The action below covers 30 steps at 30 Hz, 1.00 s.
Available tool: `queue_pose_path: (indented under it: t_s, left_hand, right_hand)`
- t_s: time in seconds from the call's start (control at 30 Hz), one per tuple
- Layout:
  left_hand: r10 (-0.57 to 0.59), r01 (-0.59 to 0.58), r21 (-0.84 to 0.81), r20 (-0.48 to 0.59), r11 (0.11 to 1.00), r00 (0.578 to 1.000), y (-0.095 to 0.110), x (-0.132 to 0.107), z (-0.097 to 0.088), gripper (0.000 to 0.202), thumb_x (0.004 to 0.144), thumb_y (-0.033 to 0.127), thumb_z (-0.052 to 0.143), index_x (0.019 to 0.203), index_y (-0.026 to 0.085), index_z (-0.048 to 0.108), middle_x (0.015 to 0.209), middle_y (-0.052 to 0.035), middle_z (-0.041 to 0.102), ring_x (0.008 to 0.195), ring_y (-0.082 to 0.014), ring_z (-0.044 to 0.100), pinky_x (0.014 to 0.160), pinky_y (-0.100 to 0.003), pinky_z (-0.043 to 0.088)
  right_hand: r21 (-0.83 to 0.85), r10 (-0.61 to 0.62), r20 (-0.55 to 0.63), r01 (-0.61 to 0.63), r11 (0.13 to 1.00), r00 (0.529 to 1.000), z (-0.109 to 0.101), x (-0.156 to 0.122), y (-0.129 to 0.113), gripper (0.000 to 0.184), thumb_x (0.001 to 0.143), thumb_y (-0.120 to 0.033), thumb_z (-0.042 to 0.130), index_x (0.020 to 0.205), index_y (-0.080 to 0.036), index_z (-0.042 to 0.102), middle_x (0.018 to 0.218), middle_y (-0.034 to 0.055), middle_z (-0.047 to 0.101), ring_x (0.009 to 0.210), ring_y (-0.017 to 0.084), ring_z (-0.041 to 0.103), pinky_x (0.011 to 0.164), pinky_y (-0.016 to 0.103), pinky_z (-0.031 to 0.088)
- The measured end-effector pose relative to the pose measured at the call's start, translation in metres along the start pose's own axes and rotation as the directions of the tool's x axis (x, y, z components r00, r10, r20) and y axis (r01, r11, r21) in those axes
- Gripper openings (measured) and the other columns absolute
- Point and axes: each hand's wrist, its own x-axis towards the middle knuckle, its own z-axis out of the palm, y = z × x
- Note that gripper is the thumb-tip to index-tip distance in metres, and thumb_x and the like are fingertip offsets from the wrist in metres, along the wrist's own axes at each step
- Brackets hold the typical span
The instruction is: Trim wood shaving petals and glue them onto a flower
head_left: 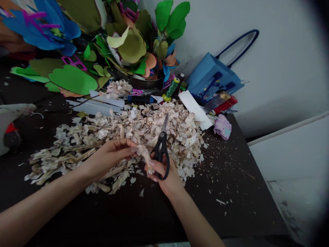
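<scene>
My left hand (110, 156) pinches a small pale strip of dried husk (142, 151) by its end, just above a big heap of cut husk pieces (133, 132) on the dark table (231, 192). My right hand (164, 175) is closed round the black handles of a pair of scissors (162, 147); the blades point up and away, closed or nearly so. Its fingertips also touch the lower end of the same strip. Both hands meet near the heap's front edge.
Felt flowers and leaves (102, 44) fill the back left. A blue bag (213, 77), a green thread spool (171, 88), a white paper strip (194, 108), a red tube (224, 103) and a crumpled cloth (222, 127) lie at the back right. The table ends at the right.
</scene>
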Motion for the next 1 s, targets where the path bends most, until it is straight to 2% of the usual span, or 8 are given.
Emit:
queue_pose_path:
  t_s: [0.27, 0.4, 0.47, 0.53, 0.7, 0.77, 0.87, 1.0]
  left_hand:
    - [0.194, -0.199, 0.206, 0.043, 0.958, 0.98, -0.001, -0.004, 0.002, 0.022, 0.091, 0.043, 0.067, 0.096, 0.021, 0.07, 0.092, -0.004, 0.072, 0.083, -0.018, 0.067, 0.074, -0.027, 0.054]
    - [0.346, -0.332, 0.341, 0.02, 0.88, 0.938, -0.006, -0.006, 0.002, 0.015, 0.094, 0.034, 0.063, 0.103, 0.022, 0.066, 0.1, -0.0051, 0.07, 0.092, -0.0193, 0.068, 0.076, -0.028, 0.054]
    - [0.448, -0.422, 0.425, 0.043, 0.801, 0.893, -0.007, -0.007, 0.002, 0.01, 0.095, 0.028, 0.062, 0.103, 0.022, 0.065, 0.103, -0.0053, 0.068, 0.095, -0.0193, 0.067, 0.077, -0.028, 0.054]
    - [0.556, -0.518, 0.516, 0.094, 0.682, 0.826, -0.008, -0.008, 0.004, 0.008, 0.094, 0.022, 0.062, 0.102, 0.023, 0.064, 0.102, -0.0047, 0.066, 0.093, -0.018, 0.066, 0.076, -0.027, 0.053]
    - [0.769, -0.65, 0.715, 0.256, 0.257, 0.586, -0.011, -0.007, 0.007, 0.019, 0.09, 0.008, 0.064, 0.103, 0.021, 0.062, 0.096, -0.005, 0.065, 0.091, -0.0189, 0.066, 0.08, -0.028, 0.052]
    - [0.78, -0.66, 0.741, 0.338, 0.124, 0.526, -0.014, -0.007, 0.006, 0.023, 0.089, 0.006, 0.064, 0.107, 0.021, 0.061, 0.096, -0.006, 0.068, 0.09, -0.02, 0.066, 0.08, -0.03, 0.051]
    - [0.765, -0.674, 0.738, 0.413, 0.037, 0.494, -0.017, -0.008, 0.004, 0.027, 0.09, 0.007, 0.063, 0.113, 0.021, 0.06, 0.101, -0.0088, 0.071, 0.094, -0.0231, 0.067, 0.081, -0.034, 0.049]
    - [0.767, -0.662, 0.748, 0.391, 0.058, 0.509, -0.017, -0.011, 0.003, 0.028, 0.089, 0.006, 0.061, 0.111, 0.023, 0.062, 0.102, -0.0089, 0.073, 0.094, -0.0248, 0.068, 0.082, -0.035, 0.047]
  right_hand:
    - [-0.034, -0.057, -0.057, 0.055, 0.998, 0.997, 0.001, 0.0, 0.003, 0.036, 0.068, -0.033, 0.084, 0.089, -0.018, 0.059, 0.063, 0.0012, 0.07, 0.046, 0.011, 0.056, 0.038, 0.017, 0.032]
    - [-0.075, -0.072, -0.045, 0.068, 0.995, 0.996, -0.001, -0.001, 0.004, 0.037, 0.069, -0.035, 0.084, 0.09, -0.019, 0.059, 0.066, 0.0016, 0.071, 0.047, 0.011, 0.057, 0.04, 0.018, 0.034]
    - [-0.091, -0.076, -0.037, 0.072, 0.993, 0.996, -0.001, -0.002, 0.003, 0.038, 0.069, -0.036, 0.085, 0.09, -0.019, 0.059, 0.067, 0.0012, 0.071, 0.047, 0.011, 0.057, 0.041, 0.019, 0.035]
    - [-0.095, -0.077, -0.028, 0.074, 0.993, 0.997, -0.002, -0.002, 0.003, 0.038, 0.069, -0.036, 0.085, 0.091, -0.019, 0.059, 0.067, 0.0008, 0.071, 0.047, 0.01, 0.056, 0.042, 0.019, 0.035]
    - [-0.071, -0.068, 0.005, 0.068, 0.995, 0.998, -0.001, -0.004, 0.003, 0.036, 0.07, -0.036, 0.084, 0.092, -0.019, 0.059, 0.066, -0.0006, 0.069, 0.047, 0.01, 0.053, 0.042, 0.019, 0.035]
    - [-0.067, -0.049, 0.009, 0.05, 0.997, 0.999, -0.001, -0.005, 0.004, 0.036, 0.071, -0.035, 0.084, 0.092, -0.019, 0.06, 0.066, -0.0014, 0.067, 0.047, 0.009, 0.052, 0.041, 0.019, 0.035]
    - [-0.068, -0.04, 0.013, 0.041, 0.997, 0.999, 0.0, -0.006, 0.004, 0.034, 0.071, -0.034, 0.084, 0.091, -0.02, 0.06, 0.064, -0.0025, 0.064, 0.047, 0.009, 0.05, 0.041, 0.019, 0.034]
    - [-0.065, -0.047, 0.028, 0.048, 0.997, 0.999, 0.003, -0.006, 0.003, 0.034, 0.07, -0.033, 0.084, 0.089, -0.021, 0.058, 0.064, -0.0029, 0.063, 0.049, 0.011, 0.054, 0.042, 0.02, 0.036]
